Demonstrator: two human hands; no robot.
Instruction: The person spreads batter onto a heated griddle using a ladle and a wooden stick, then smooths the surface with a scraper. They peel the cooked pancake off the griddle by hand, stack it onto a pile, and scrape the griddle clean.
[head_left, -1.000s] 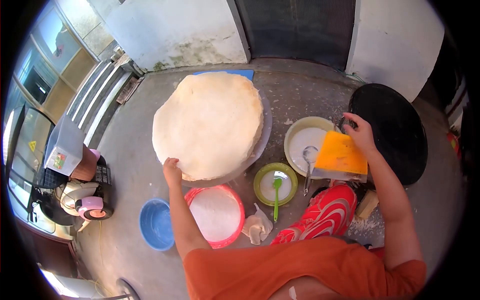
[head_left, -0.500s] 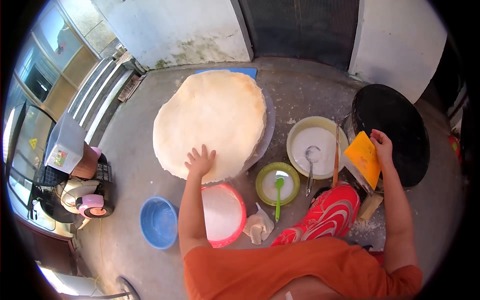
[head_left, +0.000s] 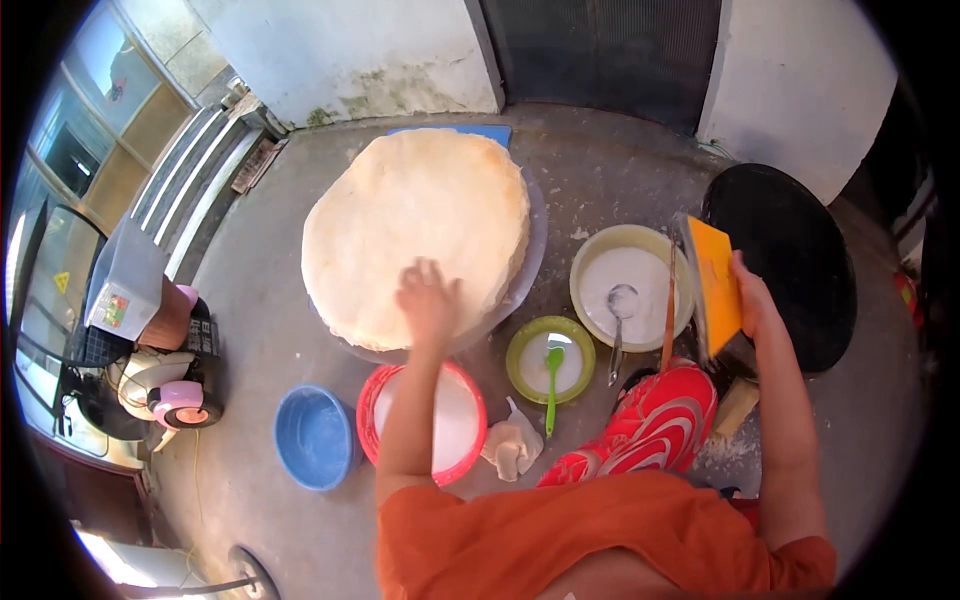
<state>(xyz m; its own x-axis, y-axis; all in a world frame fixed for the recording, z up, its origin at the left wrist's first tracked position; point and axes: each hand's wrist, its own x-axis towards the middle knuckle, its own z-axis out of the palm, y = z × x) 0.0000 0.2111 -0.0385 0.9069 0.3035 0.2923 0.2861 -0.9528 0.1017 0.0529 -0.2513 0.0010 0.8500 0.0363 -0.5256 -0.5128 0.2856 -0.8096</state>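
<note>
My left hand [head_left: 430, 302] lies over the near part of a tall stack of large, thin, pale pancakes [head_left: 400, 220], fingers spread and a little blurred. In my right hand [head_left: 753, 298] is a wide flat yellow scraper [head_left: 713, 285], held on edge by the left rim of the round black griddle [head_left: 785, 260]. A cream basin [head_left: 632, 232] of white batter, with a metal ladle [head_left: 618, 335] and a wooden stick [head_left: 670, 310] in it, stands left of the scraper. A green brush [head_left: 552, 390] rests in a green bowl [head_left: 522, 375] of whitish liquid.
Nearer me are a red basin [head_left: 470, 455] with white contents, a blue basin [head_left: 315, 435] and a crumpled pale bag [head_left: 513, 447]. My red shoe [head_left: 655, 420] is beside the basins. A scooter [head_left: 150, 380] stands left, near steps [head_left: 190, 190]. A wooden block [head_left: 735, 407] lies near the griddle.
My left hand has shifted right and slightly farther away over the pancake stack. The yellow scraper has been raised, moved left and turned more upright.
</note>
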